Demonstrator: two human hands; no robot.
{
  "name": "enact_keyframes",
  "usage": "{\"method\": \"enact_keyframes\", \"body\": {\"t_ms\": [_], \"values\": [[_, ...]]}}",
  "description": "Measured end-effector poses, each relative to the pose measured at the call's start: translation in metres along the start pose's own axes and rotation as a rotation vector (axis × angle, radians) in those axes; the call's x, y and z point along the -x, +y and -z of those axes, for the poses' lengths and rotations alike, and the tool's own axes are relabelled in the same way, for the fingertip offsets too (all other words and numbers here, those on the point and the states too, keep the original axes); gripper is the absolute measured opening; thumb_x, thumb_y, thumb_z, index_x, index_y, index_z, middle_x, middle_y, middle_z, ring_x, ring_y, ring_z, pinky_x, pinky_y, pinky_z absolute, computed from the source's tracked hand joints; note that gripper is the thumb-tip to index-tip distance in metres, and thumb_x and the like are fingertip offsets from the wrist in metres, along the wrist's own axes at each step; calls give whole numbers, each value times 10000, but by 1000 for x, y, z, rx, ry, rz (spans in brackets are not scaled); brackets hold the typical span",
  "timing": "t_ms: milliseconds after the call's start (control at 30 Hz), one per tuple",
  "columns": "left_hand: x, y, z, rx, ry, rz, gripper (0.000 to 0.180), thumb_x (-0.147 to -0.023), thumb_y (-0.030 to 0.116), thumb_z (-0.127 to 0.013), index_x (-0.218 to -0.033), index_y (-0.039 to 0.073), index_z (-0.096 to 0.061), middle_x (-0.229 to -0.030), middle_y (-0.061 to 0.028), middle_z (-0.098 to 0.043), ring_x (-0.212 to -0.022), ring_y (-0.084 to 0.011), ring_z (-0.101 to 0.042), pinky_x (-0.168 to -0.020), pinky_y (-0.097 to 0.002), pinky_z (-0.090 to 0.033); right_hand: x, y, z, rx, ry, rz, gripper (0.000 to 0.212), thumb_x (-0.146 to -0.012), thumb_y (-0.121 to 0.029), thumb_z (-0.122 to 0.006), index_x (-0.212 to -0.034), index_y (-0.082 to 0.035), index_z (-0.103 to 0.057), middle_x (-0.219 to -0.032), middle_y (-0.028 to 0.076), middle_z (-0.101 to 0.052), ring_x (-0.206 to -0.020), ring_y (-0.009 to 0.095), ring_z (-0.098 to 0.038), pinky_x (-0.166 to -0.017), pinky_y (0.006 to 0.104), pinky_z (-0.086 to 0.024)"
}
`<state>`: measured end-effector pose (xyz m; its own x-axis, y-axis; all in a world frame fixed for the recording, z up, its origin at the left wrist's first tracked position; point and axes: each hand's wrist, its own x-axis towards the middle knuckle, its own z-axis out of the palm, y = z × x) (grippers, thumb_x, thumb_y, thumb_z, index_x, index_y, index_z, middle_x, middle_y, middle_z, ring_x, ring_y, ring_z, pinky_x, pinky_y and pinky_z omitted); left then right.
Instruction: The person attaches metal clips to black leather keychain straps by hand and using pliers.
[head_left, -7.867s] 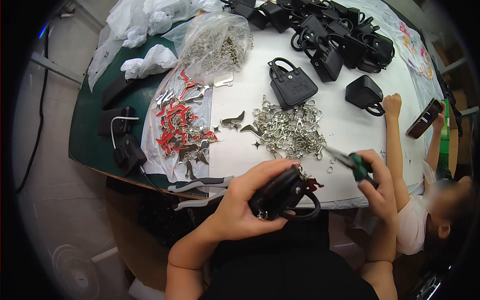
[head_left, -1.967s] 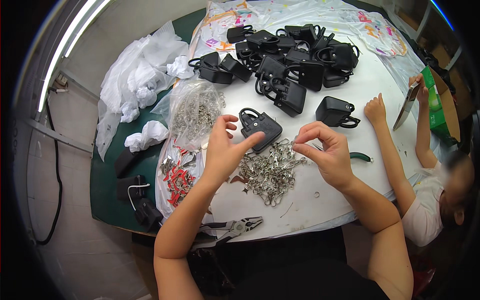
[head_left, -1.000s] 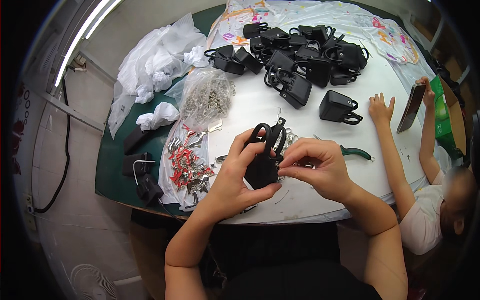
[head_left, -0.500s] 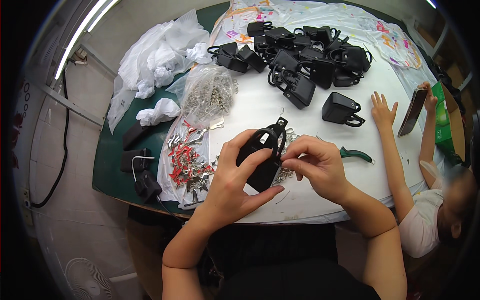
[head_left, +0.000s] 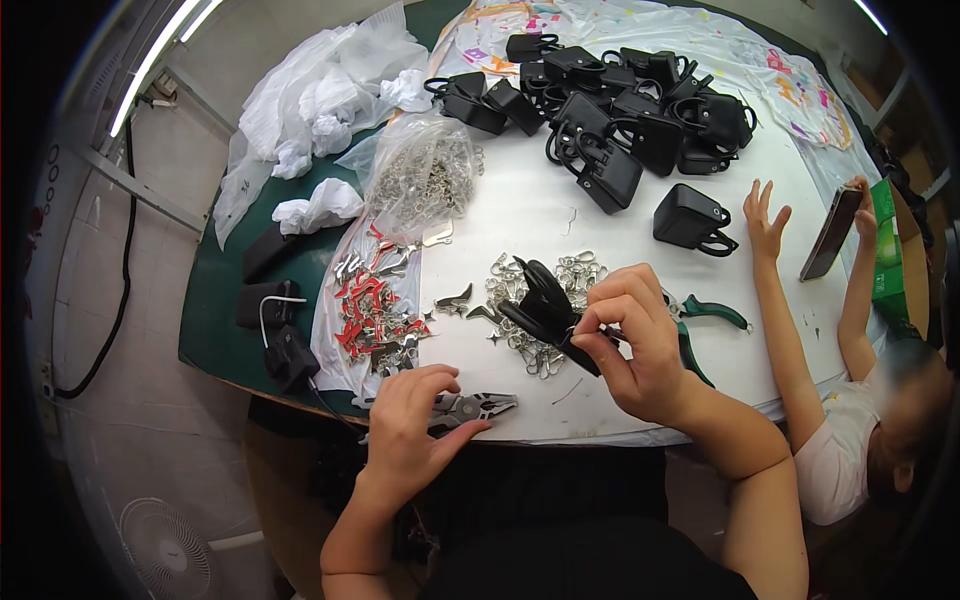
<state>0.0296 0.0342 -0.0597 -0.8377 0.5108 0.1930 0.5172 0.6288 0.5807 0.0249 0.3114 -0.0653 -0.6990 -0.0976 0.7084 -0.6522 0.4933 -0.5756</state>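
Observation:
My right hand point(head_left: 640, 345) pinches a small black handbag point(head_left: 545, 305) at its metal fitting, tilted above a heap of silver clasps point(head_left: 540, 345). Part of the bag is hidden behind my fingers. Over grey metal pliers point(head_left: 482, 406) at the near table edge is my left hand point(head_left: 412, 420), thumb and fingers spread around them; their handles are mostly covered. Close behind my right hand lie green-handled pliers point(head_left: 715, 310), partly hidden. A few loose silver pieces point(head_left: 455, 298) sit left of the clasps.
Many black mini bags point(head_left: 610, 110) pile at the back; one bag point(head_left: 692, 218) stands apart. Left are red-and-silver charms point(head_left: 370, 310), a plastic bag of hardware point(head_left: 425, 180), crumpled white wrapping point(head_left: 320, 110) and a black charger point(head_left: 288, 360). At right, another person's hand point(head_left: 766, 225) rests near a phone point(head_left: 830, 235).
My left hand has let go of the black handbag and moved down-left to the grey pliers. The handbag has tipped over in my right hand, uncovering the clasps.

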Motion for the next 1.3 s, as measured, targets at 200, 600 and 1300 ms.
{"method": "enact_keyframes", "body": {"t_ms": [200, 600, 1300], "values": [[28, -42, 13, -249, -37, -151, 367, -658, 273, -882, -803, 47, -631, -1133, -103, -621, -1065, -329, -577, -895, -450, -474, -6, -2, 4, 6, -33, 144, 225, -763, -65, -793, -879, -59, -601, -888, 71, -600, -819, 254, -530, -730, 362, -431], [8, -14, 59, -214, 206, -115, 337, -514, 84, -871, -701, -3, -604, -1046, -125, -590, -906, -289, -591, -733, -388, -485, -5, -7, 1, 18, -128, 313, 278, -708, -104, -841, -868, -48, -619, -901, 63, -624, -834, 259, -578, -719, 385, -461], [-40, 26, 77, -601, -42, -439, 235, -547, 137, -741, -680, 20, -586, -1053, -125, -631, -961, -320, -596, -824, -445, -496, -5, -16, 13, 102, -194, 242, 342, -727, -235, -857, -944, -56, -663, -932, 57, -636, -864, 247, -591, -763, 392, -471]]}}
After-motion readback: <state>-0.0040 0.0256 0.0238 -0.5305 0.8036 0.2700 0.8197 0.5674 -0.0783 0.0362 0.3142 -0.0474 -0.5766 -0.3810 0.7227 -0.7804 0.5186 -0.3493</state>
